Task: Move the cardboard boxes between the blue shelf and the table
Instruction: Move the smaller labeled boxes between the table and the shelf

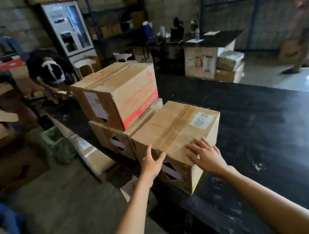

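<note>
At the near-left edge of the black surface (255, 125) sits the nearest cardboard box (176, 133), its front corner reaching the rim. Left hand (153, 163) rests against the box's near-left top edge, fingers (149, 151) straight and slightly spread. Right hand (205, 156) lies flat on the lid, fingers (200, 143) spread. Just behind the box, touching it, stands a two-box stack (117, 96). Right of the box the surface stretches bare and wide.
</note>
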